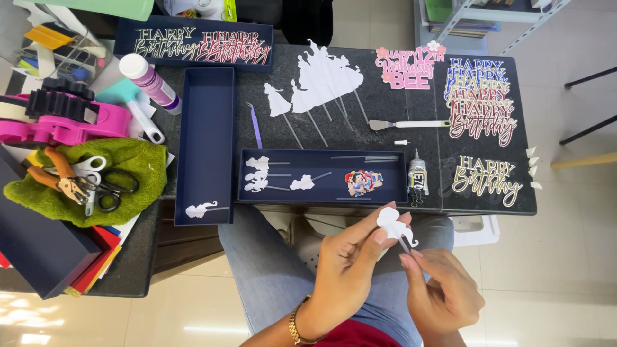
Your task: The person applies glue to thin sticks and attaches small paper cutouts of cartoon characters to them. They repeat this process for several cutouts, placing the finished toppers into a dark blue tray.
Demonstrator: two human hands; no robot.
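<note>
A small white paper cutout is held over the lap, near the front edge of the dark table. It is pinched between thumb and fingers of the left hand, probably so that its back is kept steady. The thin stick under it is gripped by the closed fingertips of the right hand. Similar cutouts are kept in a long blue tray, just beyond the hands, within easy reach. The printed side is hidden; the joint with the stick cannot be made out.
</note>
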